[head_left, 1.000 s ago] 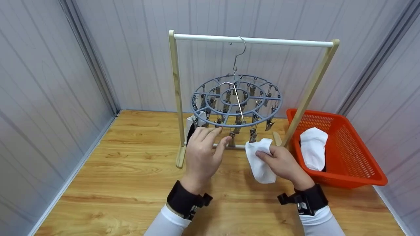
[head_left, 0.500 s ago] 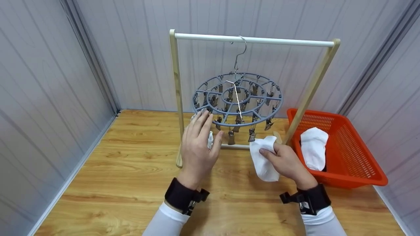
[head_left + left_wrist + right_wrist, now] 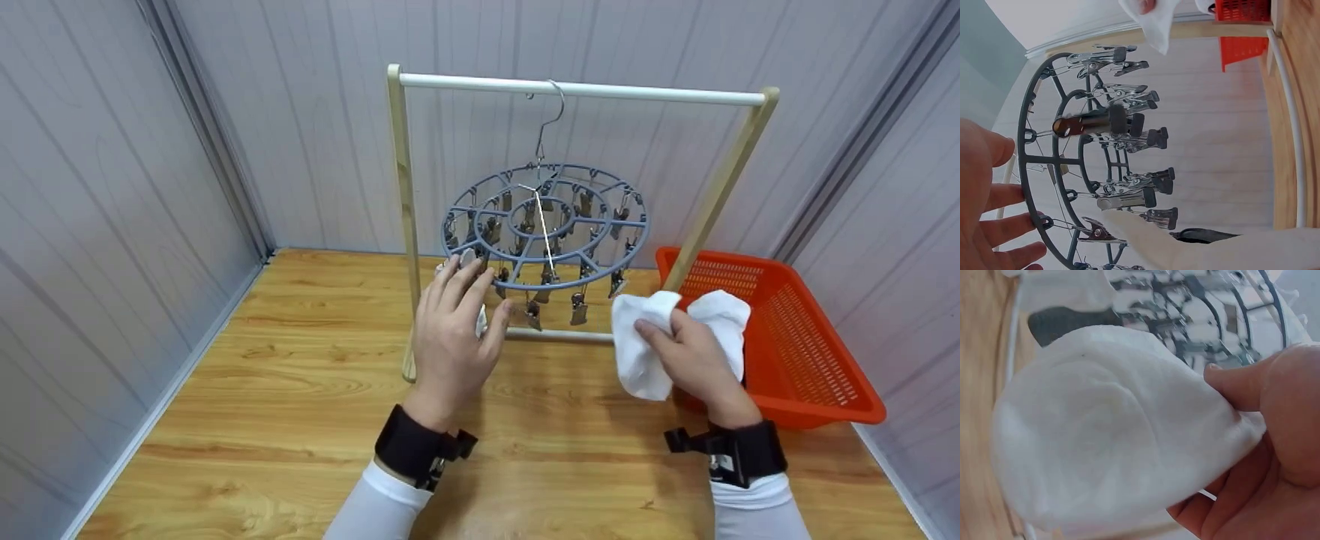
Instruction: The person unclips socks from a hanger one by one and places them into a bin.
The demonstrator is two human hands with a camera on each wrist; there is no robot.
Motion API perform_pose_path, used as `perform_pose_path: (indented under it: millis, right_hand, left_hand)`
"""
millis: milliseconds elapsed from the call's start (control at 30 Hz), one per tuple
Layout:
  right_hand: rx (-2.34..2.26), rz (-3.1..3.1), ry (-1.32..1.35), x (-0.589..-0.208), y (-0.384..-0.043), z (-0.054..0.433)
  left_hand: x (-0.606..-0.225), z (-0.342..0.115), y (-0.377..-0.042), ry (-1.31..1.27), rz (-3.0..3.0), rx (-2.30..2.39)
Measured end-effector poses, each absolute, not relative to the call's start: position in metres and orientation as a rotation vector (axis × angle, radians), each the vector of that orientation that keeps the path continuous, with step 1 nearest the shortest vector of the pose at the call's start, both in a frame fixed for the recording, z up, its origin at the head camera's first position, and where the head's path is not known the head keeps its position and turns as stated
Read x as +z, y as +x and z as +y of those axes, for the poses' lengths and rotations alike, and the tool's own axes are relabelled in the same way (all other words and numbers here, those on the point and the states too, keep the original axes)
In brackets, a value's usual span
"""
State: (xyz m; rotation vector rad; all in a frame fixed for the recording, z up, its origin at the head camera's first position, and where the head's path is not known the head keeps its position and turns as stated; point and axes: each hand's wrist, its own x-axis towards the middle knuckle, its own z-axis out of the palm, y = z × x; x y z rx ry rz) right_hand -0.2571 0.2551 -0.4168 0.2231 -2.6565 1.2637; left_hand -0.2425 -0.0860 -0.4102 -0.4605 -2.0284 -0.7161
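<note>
My right hand [image 3: 701, 364] pinches a white sock [image 3: 646, 349] between thumb and fingers, just left of the red basket. In the right wrist view the sock [image 3: 1089, 433] spreads wide, its gripped end at the thumb. My left hand [image 3: 454, 337] has its fingers extended at the near left rim of a round grey clip hanger [image 3: 544, 287]. The left wrist view shows those fingertips right at the rim. Metal clips [image 3: 578, 310] dangle around the hanger. Beyond the left hand hang a white sock [image 3: 1202, 247] and a dark one [image 3: 1199, 235], mostly hidden in the head view.
The hanger hooks over the white bar [image 3: 480, 84] of a wooden stand [image 3: 405, 172]. At the right stands a red plastic basket [image 3: 832, 412] with another white sock [image 3: 724, 311] in it, partly behind my right hand. Panelled walls [image 3: 315, 150] enclose the wooden tabletop [image 3: 262, 420].
My right hand has carried the white sock rightward, away from the front clips and towards the basket. My left hand has shifted slightly left, and its fingers have straightened upward at the hanger's rim.
</note>
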Motion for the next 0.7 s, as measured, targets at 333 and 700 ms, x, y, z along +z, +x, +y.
perform_pose_path:
  millis: [333,700]
  right_hand:
    - [1.172,-2.467,-0.131,-0.413,-0.259,0.298]
    - [1.113,-2.447,-0.238,-0.422,-0.266,0.332]
  left_hand:
    - [-0.410,-0.087,-0.243,-0.464,-2.024,-0.719]
    - [-0.410,-0.083,-0.243,-0.490,-1.999,-0.722]
